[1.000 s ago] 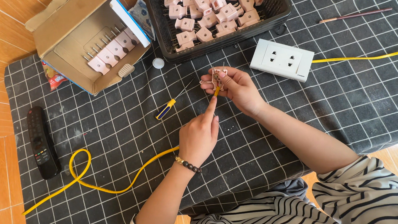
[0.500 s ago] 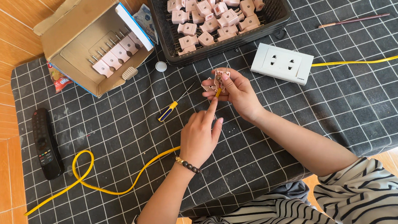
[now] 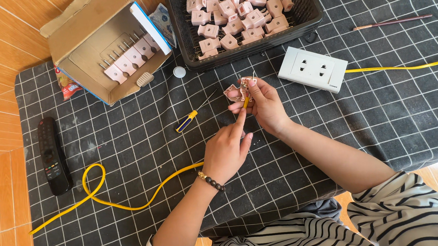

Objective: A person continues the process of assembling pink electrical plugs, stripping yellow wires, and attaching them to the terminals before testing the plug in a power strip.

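My right hand (image 3: 264, 106) holds an opened pink plug (image 3: 241, 88) with metal prongs, raised over a black-and-white checked cloth (image 3: 335, 128). The end of a yellow cable (image 3: 131, 202) runs up into the plug between my fingers. My left hand (image 3: 226, 148), with a bead bracelet at the wrist, points its forefinger up against the cable end just under the plug; its other fingers are curled. A small yellow-and-blue screwdriver (image 3: 191, 116) lies on the cloth left of the hands.
A black basket (image 3: 309, 12) of several pink plugs stands at the back. A cardboard box (image 3: 85, 39) with more plugs lies on its side at back left. A white socket block (image 3: 313, 69) with a yellow cord, a black remote (image 3: 52, 156), a white cap (image 3: 179, 72) and a thin pencil-like stick (image 3: 392, 22) also lie on the cloth.
Both hands stay at the plug with only small finger shifts; my left forefinger stays pressed up at the cable end. The view has shifted slightly.
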